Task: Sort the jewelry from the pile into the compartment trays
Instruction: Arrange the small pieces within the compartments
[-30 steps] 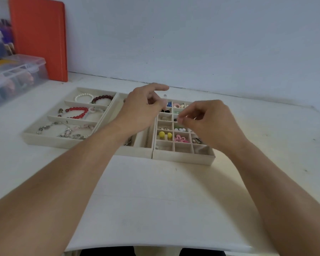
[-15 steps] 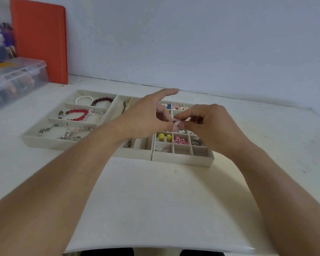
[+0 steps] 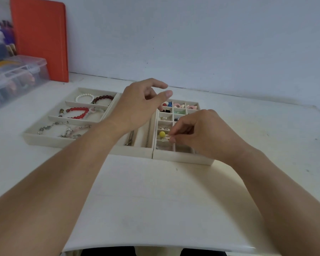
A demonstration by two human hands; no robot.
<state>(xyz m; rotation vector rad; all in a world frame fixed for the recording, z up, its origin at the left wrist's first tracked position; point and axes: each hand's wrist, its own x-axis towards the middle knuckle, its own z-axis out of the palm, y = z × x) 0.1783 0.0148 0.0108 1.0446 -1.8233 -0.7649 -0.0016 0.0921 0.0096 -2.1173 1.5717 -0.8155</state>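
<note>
Right hand (image 3: 203, 133), center right of frame: fingertips pinch a small pale earring (image 3: 167, 138) over the grid tray (image 3: 183, 156), beside a yellow bead (image 3: 162, 133). Left hand (image 3: 137, 108) hovers above center, fingers loosely spread, holding nothing.

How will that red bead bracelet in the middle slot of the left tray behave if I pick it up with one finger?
The red bead bracelet is a string of separate round beads, so it will probably droop into a limp loop. Its beads look glossy, so perhaps slippery. A charm hangs at one end, which may swing.
</note>
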